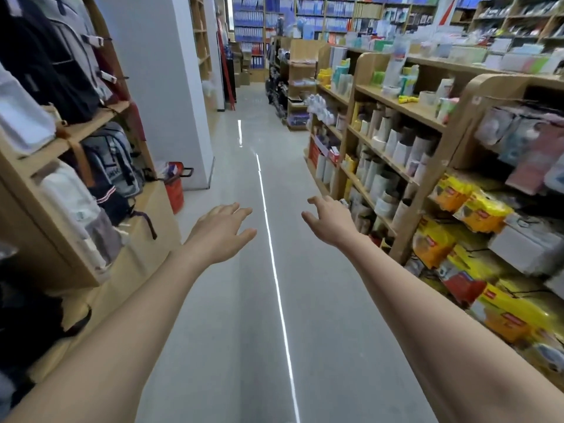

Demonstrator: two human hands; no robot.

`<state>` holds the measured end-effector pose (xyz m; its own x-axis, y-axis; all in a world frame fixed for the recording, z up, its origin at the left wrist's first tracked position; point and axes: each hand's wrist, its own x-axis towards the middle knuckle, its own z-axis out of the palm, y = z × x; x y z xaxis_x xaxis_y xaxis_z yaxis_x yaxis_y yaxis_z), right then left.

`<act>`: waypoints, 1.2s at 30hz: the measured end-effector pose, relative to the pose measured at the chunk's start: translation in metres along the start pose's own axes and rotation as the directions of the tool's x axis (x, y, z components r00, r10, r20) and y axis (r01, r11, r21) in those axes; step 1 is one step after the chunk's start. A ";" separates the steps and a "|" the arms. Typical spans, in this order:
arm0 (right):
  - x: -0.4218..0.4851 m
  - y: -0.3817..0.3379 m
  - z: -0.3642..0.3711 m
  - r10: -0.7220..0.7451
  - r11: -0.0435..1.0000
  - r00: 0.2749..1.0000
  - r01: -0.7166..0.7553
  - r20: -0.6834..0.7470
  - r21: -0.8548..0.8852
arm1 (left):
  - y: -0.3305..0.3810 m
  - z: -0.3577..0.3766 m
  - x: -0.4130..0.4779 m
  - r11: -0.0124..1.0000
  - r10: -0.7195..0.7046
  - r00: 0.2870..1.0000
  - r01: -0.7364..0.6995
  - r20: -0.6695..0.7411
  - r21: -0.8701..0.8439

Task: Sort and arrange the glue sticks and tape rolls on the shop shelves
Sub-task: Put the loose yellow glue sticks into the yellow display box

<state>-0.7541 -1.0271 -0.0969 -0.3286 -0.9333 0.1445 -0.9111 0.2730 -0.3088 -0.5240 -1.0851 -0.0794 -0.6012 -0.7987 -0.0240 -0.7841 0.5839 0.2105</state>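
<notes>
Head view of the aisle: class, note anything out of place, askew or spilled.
Yellow packets on the lower right shelves lie heaped and tilted, not in rows. Small yellow items lie loose on an upper shelf. A red basket stands on the floor by the pillar.

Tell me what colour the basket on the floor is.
The basket is red, in the head view.

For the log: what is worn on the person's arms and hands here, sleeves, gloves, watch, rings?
Nothing that shows. The left forearm and right forearm are bare to the frame's edge, no sleeves in view. The left hand and right hand are ungloved; no watch, bracelet or ring is visible.
</notes>
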 end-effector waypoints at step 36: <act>0.844 0.171 0.076 0.292 0.956 0.950 -0.289 -0.114 0.044 | -0.119 -0.054 0.910 0.958 0.287 0.956 -0.287 0.064 -0.001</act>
<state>-1.1689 -1.7855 -0.0989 -0.6063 -0.7800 0.1546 -0.7657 0.5202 -0.3781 -0.9695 -1.8893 -0.0732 -0.8094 -0.5868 -0.0248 -0.5781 0.7885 0.2098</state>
